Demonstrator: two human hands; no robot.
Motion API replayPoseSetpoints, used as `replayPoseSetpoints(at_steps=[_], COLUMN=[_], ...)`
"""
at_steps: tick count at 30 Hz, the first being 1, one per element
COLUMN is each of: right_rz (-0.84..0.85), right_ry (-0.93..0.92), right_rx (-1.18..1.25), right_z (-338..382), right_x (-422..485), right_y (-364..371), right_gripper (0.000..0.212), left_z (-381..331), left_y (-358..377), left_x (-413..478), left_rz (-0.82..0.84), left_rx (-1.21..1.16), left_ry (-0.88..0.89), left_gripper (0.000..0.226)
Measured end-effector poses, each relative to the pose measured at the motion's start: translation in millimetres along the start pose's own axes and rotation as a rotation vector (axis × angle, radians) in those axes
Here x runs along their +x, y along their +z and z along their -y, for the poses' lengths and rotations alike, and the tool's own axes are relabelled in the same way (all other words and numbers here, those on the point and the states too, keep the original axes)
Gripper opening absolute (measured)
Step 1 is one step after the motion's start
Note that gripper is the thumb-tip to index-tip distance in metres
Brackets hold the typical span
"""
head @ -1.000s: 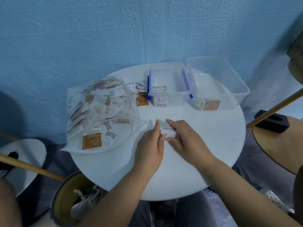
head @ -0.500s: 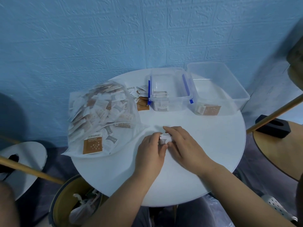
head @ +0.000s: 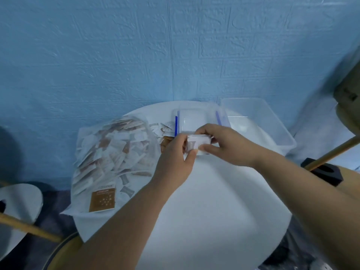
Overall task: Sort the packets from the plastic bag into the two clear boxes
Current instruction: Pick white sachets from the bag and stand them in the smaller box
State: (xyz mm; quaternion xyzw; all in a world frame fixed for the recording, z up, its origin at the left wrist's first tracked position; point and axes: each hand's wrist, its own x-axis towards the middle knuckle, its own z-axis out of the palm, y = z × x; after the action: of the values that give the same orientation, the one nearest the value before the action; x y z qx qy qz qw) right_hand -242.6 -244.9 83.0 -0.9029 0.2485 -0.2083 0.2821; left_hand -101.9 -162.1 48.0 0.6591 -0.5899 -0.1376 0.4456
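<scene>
Lifted and heading for 12 o'clock: both hands have left the middle of the counter [head: 214, 211], where half a second ago they were squaring up a small stack of white packets [head: 198, 140]. Now that stack is in the air, right in front of the small box [head: 191, 117] with the blue clips.

Fingers [head: 211, 148] of the right hand [head: 231, 145] are wrapped over the top and far end of the stack. The left hand [head: 175, 162] pinches the near end, so both are clamped on it.

Going outward, the small box sits at 12 o'clock and the big box [head: 288, 137] is just beside it at about 1 o'clock. The shot's too blurry to say what's in either.

A few loose packets [head: 165, 129] lie at 11 o'clock, between the small box and the plastic bag [head: 109, 152]. That bag takes up 9 to 10 o'clock and is stuffed with white and brown ones.

My read: this batch is about to get dropped in the small box. With the bag that full, the sorting's barely started.
</scene>
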Motion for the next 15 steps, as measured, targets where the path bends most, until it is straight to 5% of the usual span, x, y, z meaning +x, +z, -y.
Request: replayPoseSetpoints(at_steps=[3,9,15], right_rz=[0.023,-0.055,-0.106], right_ry=[0.021,0.289,0.564], right_rx=[-0.037,-0.101,0.046], right_z=[-7,-52,-77], right_x=[34,93,121], right_y=[-16,-12,12], right_gripper=[0.02,0.021,0.027], left_z=[7,43,55], left_y=[4,28,53], left_x=[30,45,38], left_rz=[-0.079,-0.082,-0.221], left_rx=[-0.07,-0.087,-0.251], left_ry=[-0.033,-0.148,-0.157], left_gripper=[0.022,0.075,0.079])
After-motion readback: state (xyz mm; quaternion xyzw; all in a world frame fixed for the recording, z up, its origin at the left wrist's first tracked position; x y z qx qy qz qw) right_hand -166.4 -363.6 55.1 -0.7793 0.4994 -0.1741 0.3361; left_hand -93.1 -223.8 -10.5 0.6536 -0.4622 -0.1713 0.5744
